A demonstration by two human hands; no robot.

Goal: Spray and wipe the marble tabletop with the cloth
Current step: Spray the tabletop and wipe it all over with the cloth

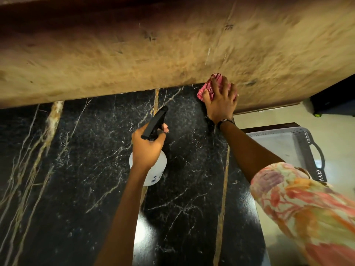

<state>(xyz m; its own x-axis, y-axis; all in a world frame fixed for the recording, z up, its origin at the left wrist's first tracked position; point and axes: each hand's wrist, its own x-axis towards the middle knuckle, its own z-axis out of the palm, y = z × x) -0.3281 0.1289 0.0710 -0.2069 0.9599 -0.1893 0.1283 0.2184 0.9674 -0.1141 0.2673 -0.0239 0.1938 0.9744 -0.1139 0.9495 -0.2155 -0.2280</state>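
A black marble tabletop (80, 169) with white and gold veins fills the lower part of the head view. My left hand (147, 145) grips a white spray bottle (160, 164) with a black trigger head, held above the table's middle, nozzle pointing toward the far edge. My right hand (221, 100) presses a red and white striped cloth (206, 89) flat at the table's far right corner, where the marble meets a tan wall. Fingers cover most of the cloth.
A tan, mottled wall (172, 48) runs along the far edge of the table. To the right, beyond the table's edge, a white plastic tray with handles (299, 148) sits lower down. Pale floor and a dark object lie further right.
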